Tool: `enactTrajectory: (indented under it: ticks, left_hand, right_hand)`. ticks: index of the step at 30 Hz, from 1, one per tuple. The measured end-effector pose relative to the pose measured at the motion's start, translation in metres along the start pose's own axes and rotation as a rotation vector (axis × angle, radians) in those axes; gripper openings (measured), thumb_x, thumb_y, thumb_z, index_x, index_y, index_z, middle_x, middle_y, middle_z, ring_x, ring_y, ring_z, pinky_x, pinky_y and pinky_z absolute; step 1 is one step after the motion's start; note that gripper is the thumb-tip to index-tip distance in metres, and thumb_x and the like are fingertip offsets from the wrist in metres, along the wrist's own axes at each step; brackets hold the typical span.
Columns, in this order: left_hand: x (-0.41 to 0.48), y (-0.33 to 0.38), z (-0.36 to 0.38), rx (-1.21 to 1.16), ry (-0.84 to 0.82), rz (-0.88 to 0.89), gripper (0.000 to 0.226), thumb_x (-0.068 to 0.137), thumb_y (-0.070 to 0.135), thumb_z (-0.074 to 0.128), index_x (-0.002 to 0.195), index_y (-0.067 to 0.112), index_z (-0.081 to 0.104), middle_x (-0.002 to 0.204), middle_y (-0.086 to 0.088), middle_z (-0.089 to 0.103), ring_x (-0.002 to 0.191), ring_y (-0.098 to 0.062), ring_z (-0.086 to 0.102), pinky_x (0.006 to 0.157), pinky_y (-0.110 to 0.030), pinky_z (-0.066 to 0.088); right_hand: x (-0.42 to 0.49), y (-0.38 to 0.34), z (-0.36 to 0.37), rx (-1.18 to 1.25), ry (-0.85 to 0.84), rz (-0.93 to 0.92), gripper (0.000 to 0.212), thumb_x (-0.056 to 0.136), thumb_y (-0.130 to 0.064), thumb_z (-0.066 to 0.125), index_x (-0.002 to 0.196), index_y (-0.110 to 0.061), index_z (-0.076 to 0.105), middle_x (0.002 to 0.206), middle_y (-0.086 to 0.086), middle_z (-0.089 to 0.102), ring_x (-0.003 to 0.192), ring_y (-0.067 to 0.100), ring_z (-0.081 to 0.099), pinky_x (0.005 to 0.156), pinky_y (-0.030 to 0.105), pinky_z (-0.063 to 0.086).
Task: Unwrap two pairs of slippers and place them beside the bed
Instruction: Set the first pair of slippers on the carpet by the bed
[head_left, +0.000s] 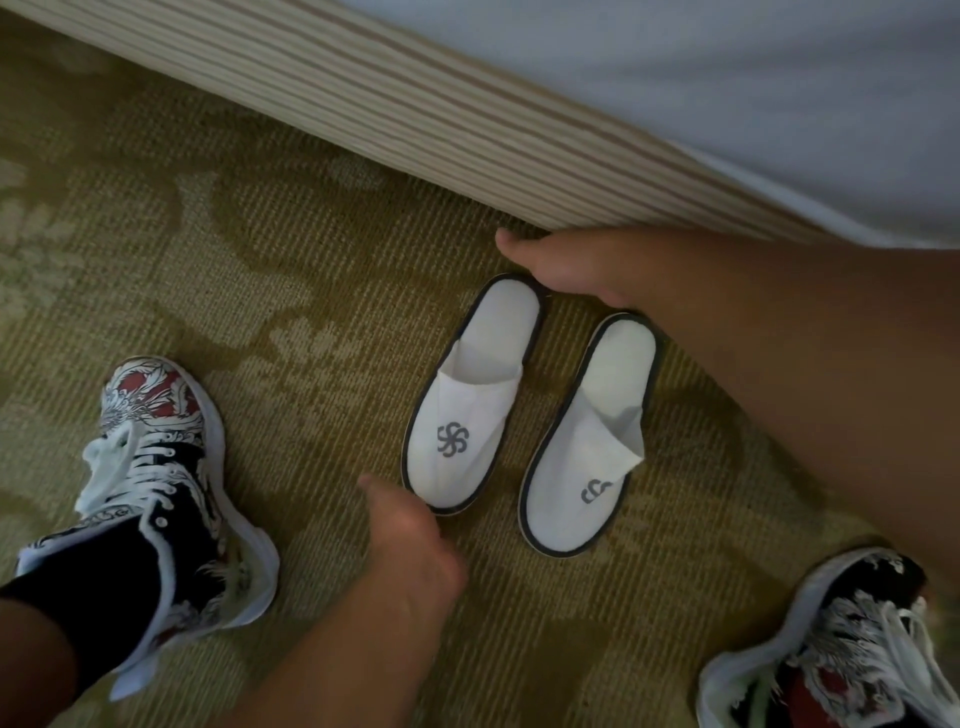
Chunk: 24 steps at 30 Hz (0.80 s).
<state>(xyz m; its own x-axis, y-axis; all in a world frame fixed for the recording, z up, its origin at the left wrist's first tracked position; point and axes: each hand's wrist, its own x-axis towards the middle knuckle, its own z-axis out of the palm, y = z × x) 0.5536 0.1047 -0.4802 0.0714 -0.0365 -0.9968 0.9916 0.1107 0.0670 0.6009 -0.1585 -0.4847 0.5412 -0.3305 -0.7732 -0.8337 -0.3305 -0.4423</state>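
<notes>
Two white slippers with dark trim and a grey swirl logo lie side by side on the carpet, heels toward the bed. My left hand (413, 545) reaches from below and touches the toe edge of the left slipper (467, 410); its thumb sticks out and its fingers are hidden under the hand. From the right, my right hand (563, 267) rests at the heel of that same slipper, close to the bed skirt, with its fingers hidden too. The right slipper (592, 441) lies apart from both hands, partly under my right forearm. No wrapping and no second pair are in view.
The striped bed skirt (415, 119) runs diagonally across the top, with the white bedding (727, 88) above it. My two patterned sneakers stand on the green patterned carpet (260, 270), one at the left (156, 467) and one at the bottom right (841, 649).
</notes>
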Motion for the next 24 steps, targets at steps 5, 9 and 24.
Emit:
enactTrajectory:
  ticks: [5,9,24]
  left_hand:
    - [-0.004,-0.041,0.013,0.155,0.05,-0.136,0.095,0.084,0.081,0.029,0.155,0.018,0.027,0.157,-0.018,0.033,0.139,-0.039,0.036,0.116,-0.06,0.022]
    - [-0.009,-0.067,0.026,0.22,0.057,-0.212,0.1,0.084,0.084,0.024,0.155,0.014,0.025,0.157,-0.018,0.031,0.141,-0.038,0.033,0.113,-0.058,0.026]
    - [-0.01,-0.06,0.022,0.096,0.019,-0.179,0.101,0.082,0.085,0.026,0.151,0.011,0.035,0.15,-0.022,0.041,0.132,-0.04,0.043,0.108,-0.059,0.032]
  right_hand:
    - [-0.017,0.04,-0.008,-0.038,0.058,0.114,0.106,0.077,-0.089,0.027,0.155,-0.019,0.012,0.163,0.004,0.012,0.146,0.024,0.018,0.115,0.039,0.016]
    - [-0.026,0.072,-0.014,-0.048,0.1,0.211,0.116,0.069,-0.094,0.026,0.155,-0.018,0.011,0.163,0.007,0.008,0.147,0.028,0.014,0.116,0.044,0.014]
    - [-0.041,0.08,-0.005,0.099,0.145,0.228,0.104,0.079,-0.087,0.028,0.156,-0.018,0.013,0.163,0.007,0.01,0.147,0.028,0.016,0.118,0.045,0.015]
